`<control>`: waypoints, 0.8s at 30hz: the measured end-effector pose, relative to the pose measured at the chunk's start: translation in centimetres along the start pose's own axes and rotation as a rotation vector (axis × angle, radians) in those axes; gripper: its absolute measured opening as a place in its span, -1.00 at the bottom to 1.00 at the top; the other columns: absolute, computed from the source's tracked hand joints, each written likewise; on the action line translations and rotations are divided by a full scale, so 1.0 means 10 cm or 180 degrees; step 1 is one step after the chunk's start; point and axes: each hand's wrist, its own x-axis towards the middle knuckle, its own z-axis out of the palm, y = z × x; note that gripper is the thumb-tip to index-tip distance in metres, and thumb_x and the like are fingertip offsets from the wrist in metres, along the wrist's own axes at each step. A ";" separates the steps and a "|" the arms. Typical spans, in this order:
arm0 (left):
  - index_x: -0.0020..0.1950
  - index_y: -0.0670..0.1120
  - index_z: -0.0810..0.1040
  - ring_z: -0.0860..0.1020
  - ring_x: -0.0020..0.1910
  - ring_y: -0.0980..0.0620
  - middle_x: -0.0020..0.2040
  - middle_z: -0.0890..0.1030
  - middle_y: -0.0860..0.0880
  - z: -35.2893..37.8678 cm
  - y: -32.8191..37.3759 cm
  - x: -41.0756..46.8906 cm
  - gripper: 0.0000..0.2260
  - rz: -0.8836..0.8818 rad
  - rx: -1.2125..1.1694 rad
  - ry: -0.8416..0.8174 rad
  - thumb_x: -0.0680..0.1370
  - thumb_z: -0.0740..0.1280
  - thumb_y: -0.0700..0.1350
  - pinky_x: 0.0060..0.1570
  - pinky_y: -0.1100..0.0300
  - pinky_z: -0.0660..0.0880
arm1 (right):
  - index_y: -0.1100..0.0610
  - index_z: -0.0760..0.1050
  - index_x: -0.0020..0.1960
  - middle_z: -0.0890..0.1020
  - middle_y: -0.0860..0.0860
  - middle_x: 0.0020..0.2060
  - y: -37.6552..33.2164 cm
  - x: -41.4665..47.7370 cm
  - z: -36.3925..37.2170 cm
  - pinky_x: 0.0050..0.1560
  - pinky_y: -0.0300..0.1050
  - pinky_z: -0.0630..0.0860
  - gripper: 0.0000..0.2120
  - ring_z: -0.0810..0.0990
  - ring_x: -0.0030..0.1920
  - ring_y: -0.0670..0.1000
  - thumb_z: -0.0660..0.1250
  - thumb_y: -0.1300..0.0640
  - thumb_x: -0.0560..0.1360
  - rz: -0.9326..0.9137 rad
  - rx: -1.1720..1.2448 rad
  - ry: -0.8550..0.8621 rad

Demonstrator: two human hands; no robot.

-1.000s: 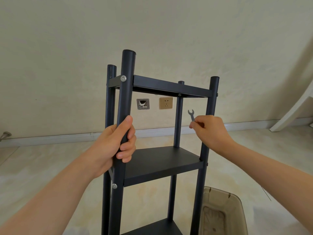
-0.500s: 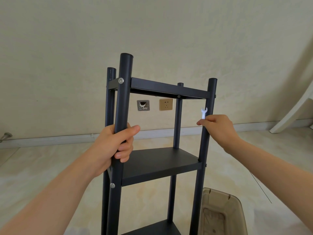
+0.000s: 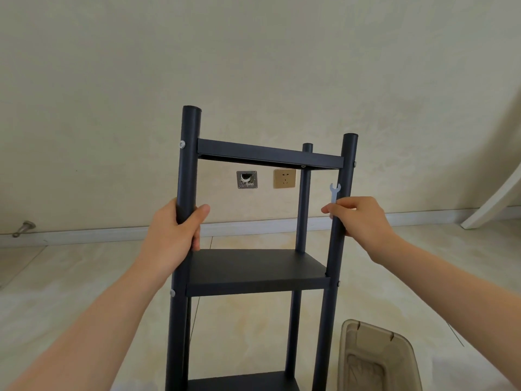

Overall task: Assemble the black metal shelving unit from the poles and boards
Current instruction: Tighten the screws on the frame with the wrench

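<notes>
The black metal shelving unit (image 3: 255, 270) stands upright in front of me, with a top board (image 3: 269, 155), a middle board and a lower board bolted between the poles. My left hand (image 3: 177, 235) is wrapped around the near left pole (image 3: 187, 165) just above the middle board. My right hand (image 3: 362, 218) pinches a small silver wrench (image 3: 334, 193) that points upward, and the hand rests against the near right pole (image 3: 345, 193). Silver bolt heads show on the poles at each board.
A translucent brown plastic bin (image 3: 377, 359) sits on the tiled floor at the lower right. On the wall behind are a gold socket (image 3: 284, 178) and an open wall box (image 3: 247, 179). A white leaning piece (image 3: 496, 198) stands at the right edge.
The shelving unit has turned so its front faces me squarely. My right hand with the wrench moved right to the near right pole, and my left hand stayed on the left pole.
</notes>
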 end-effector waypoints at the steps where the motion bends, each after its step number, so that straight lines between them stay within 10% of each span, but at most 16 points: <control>1: -0.12 -0.08 0.47 0.50 -0.50 0.14 -0.49 0.53 0.00 -0.02 -0.02 0.01 -0.79 -0.0008 0.0048 0.0072 0.63 0.31 0.01 -0.34 0.26 0.41 | 0.05 0.68 -0.11 0.64 0.10 -0.10 -0.01 -0.01 0.02 0.13 0.07 0.59 -0.85 0.57 -0.08 0.07 0.35 0.08 0.55 -0.0037 0.0015 -0.0029; 11: 0.05 -0.13 0.47 0.46 -0.36 0.02 -0.26 0.49 -0.08 -0.14 -0.30 0.18 -0.86 -0.0405 -0.0233 0.0367 0.64 0.31 -0.05 -0.27 0.16 0.52 | 0.12 0.69 -0.15 0.63 0.22 -0.14 -0.13 -0.12 0.21 -0.06 -0.12 0.56 -0.79 0.58 -0.16 0.10 0.33 0.10 0.57 -0.0370 -0.0080 -0.0206; 16: 0.03 -0.07 0.46 0.48 -0.28 0.02 -0.22 0.51 -0.09 -0.17 -0.42 0.23 -0.89 -0.0511 -0.0198 0.0494 0.64 0.29 -0.03 -0.24 0.19 0.44 | 0.02 0.67 -0.11 0.61 -0.03 -0.26 -0.19 -0.15 0.28 -0.27 -0.36 0.39 -0.84 0.56 -0.25 -0.04 0.34 0.08 0.58 -0.0434 -0.0070 -0.0277; 24: -0.02 0.05 0.44 0.50 -0.21 0.01 -0.20 0.51 -0.07 -0.23 -0.60 0.29 -0.92 -0.0657 -0.0305 0.0507 0.65 0.28 0.00 -0.10 0.14 0.39 | -0.15 0.63 -0.27 0.51 -0.04 -0.17 -0.23 -0.25 0.34 -0.15 -0.29 0.43 -0.79 0.52 -0.15 -0.06 0.41 0.06 0.52 -0.0595 -0.0021 -0.0236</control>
